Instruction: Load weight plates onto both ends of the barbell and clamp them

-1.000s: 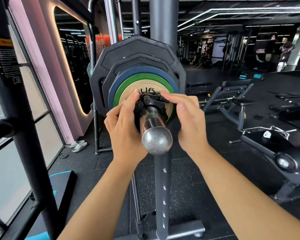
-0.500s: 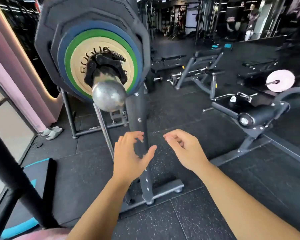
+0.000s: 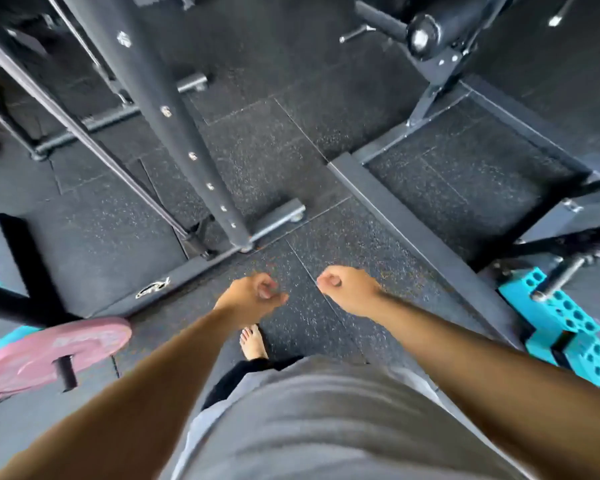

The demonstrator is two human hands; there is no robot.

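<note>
The view points straight down at the floor, so the barbell end, its plates and the clamp are out of sight. My left hand [image 3: 253, 296] hangs over the rubber floor with fingers loosely curled and nothing in it. My right hand [image 3: 347, 288] is beside it, about a hand's width to the right, curled into a loose fist and also holding nothing. A pink weight plate [image 3: 49, 351] sits on a black peg at the lower left, well apart from both hands.
The black rack upright [image 3: 174, 126] and its floor foot [image 3: 274, 220] stand just ahead of my hands. A bench frame [image 3: 413, 216] runs diagonally on the right, with a padded roller [image 3: 426, 32] above. A turquoise perforated block [image 3: 561, 320] lies at right. My bare foot [image 3: 253, 342] is below the hands.
My hands came off the clamp on the barbell sleeve and dropped down, closing into loose fists. The view tilted down from the loaded plates to the floor.
</note>
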